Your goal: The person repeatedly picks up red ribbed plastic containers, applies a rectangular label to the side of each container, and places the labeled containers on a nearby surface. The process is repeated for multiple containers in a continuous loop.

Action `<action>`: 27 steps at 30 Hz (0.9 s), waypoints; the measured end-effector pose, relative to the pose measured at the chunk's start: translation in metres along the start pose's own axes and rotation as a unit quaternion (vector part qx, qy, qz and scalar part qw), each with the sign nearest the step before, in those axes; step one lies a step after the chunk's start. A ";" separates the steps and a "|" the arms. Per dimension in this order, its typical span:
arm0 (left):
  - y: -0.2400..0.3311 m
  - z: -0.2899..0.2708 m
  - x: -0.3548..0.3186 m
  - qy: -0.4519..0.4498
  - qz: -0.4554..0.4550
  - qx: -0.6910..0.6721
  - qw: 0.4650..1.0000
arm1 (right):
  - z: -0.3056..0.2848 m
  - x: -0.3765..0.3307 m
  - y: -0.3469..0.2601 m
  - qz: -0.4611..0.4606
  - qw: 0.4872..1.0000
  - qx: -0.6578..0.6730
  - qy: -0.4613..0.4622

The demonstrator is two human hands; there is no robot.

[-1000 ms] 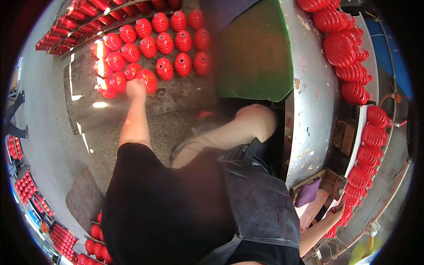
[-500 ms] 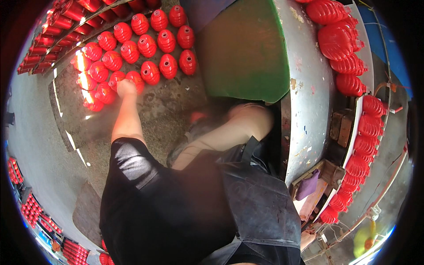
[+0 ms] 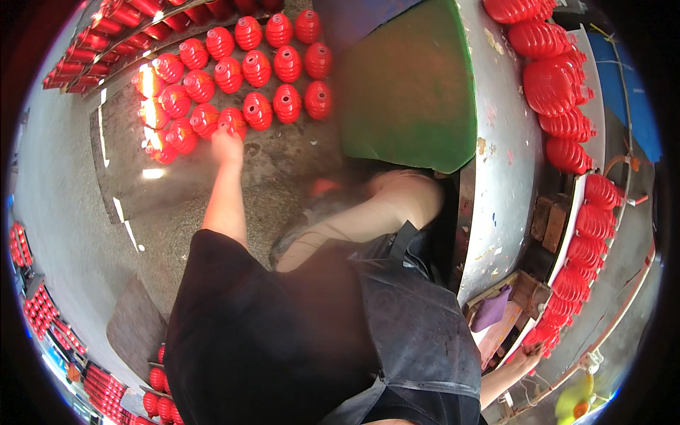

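My left hand (image 3: 227,146) reaches to the near row of red ribbed plastic lanterns on the floor. Its fingers are closed at the top of one red lantern (image 3: 231,121), which stands in line with the others. At the lower right, my right hand (image 3: 528,356) is at the near end of a row of similar red lanterns (image 3: 544,336) lying on their sides along a white board. Its fingers look bent around the neck of the end one, though they are small in view.
A green-topped surface (image 3: 411,92) adjoins a curved, paint-flecked metal surface (image 3: 499,163). Racks of red pieces (image 3: 92,44) stand at the upper left. A wooden box with a purple cloth (image 3: 490,309) and a yellow fan (image 3: 575,402) are at the lower right. My bare leg (image 3: 361,218) is bent below the green surface.
The view has shifted slightly. My left hand stays at the same lantern, its fingers now on the top. My right hand has moved up and right to the end of the lantern row.
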State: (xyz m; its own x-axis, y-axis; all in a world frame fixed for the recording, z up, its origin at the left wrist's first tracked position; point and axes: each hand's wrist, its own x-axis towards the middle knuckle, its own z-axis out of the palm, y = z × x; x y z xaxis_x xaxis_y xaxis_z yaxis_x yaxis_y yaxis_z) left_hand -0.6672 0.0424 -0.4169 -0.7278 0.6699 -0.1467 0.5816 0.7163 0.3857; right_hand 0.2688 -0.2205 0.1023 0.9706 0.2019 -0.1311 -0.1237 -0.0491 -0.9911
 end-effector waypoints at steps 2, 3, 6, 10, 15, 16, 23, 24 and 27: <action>0.010 0.000 -0.026 0.012 0.019 -0.037 0.999 | 0.053 -0.003 -0.007 -0.041 0.990 -0.034 -0.128; 0.017 0.002 -0.040 -0.005 0.027 -0.053 0.998 | 0.086 -0.009 -0.007 -0.077 0.983 -0.051 -0.160; 0.051 0.014 -0.068 -0.064 0.061 -0.096 0.991 | 0.184 -0.054 -0.009 -0.010 0.944 -0.007 -0.329; 0.119 0.037 -0.076 -0.103 0.135 -0.167 0.971 | 0.286 -0.151 0.011 0.013 0.867 -0.140 -0.478; 0.188 0.063 -0.057 -0.100 0.218 -0.144 0.960 | 0.356 -0.268 0.099 -0.193 0.702 -0.516 -0.451; 0.194 0.067 -0.051 -0.107 0.254 -0.123 0.953 | 0.362 -0.285 0.113 -0.251 0.642 -0.564 -0.455; 0.209 0.094 -0.022 -0.199 0.296 -0.004 0.934 | 0.383 -0.322 0.156 -0.356 0.468 -0.688 -0.425; 0.208 0.096 -0.023 -0.165 0.320 -0.013 0.933 | 0.384 -0.321 0.157 -0.353 0.478 -0.677 -0.434; 0.211 0.103 -0.019 -0.164 0.315 0.010 0.935 | 0.385 -0.317 0.161 -0.346 0.487 -0.671 -0.439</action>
State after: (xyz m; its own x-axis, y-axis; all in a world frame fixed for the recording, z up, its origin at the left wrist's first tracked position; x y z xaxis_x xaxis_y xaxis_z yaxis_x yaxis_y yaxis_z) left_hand -0.4937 0.2006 -0.4266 -0.0900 0.9814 -0.1693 0.8663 0.1611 0.4729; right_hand -0.1380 0.0845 -0.0241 0.1490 0.9359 -0.3192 0.9886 -0.1485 0.0260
